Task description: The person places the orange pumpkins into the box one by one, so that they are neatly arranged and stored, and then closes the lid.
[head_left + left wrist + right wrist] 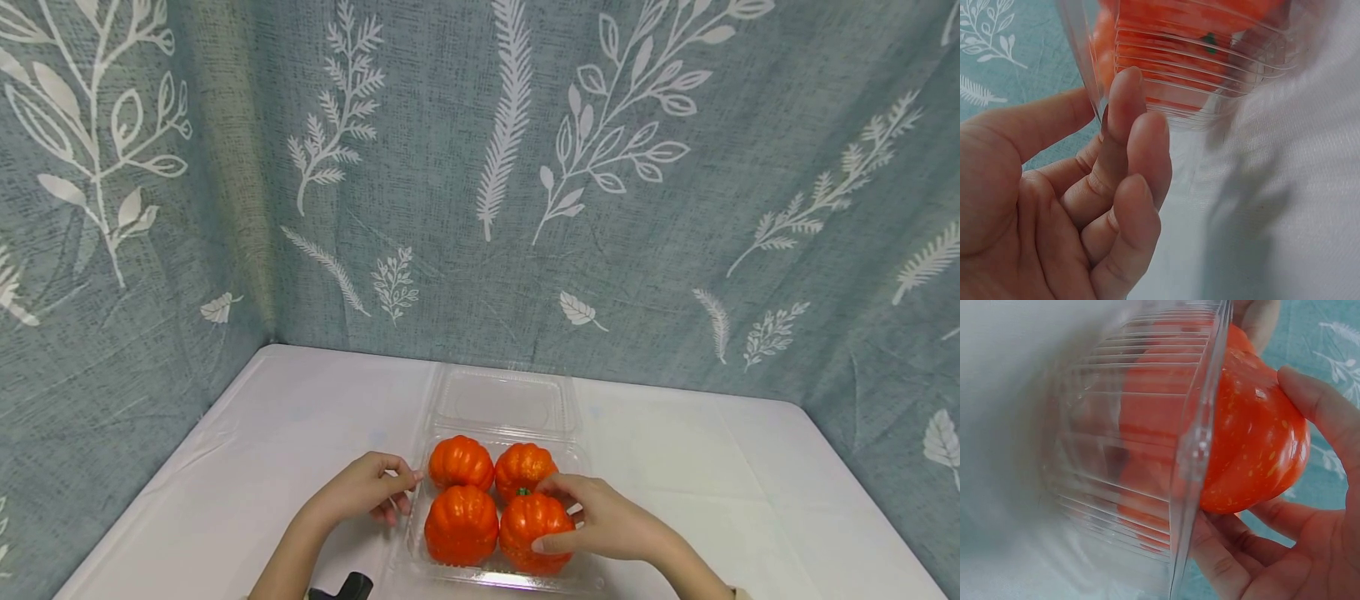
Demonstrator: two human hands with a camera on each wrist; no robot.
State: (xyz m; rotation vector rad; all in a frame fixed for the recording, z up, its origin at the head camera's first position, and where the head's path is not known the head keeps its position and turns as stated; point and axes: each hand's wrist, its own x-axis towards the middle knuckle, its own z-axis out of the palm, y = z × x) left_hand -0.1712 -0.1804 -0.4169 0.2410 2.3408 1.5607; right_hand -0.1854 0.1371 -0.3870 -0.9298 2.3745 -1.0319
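Observation:
A clear plastic clamshell container [581,458] lies with its lid [501,400] folded open toward the back. Inside sit several small orange pumpkins in two rows, among them the back left pumpkin [461,462], back right pumpkin [525,467] and front left pumpkin [461,527]. My right hand [603,517] grips the front right pumpkin [536,533], thumb on its near side and fingers around the far side. That pumpkin [1254,437] rises above the container's rim in the right wrist view. My left hand [367,487] pinches the container's left rim between thumb and finger, the other fingers curled below.
The container rests on a white-covered table [705,467]. A blue-green curtain [450,275] with white leaf prints hangs around the back and sides. Near the left forearm, a black object [352,586] shows at the bottom edge.

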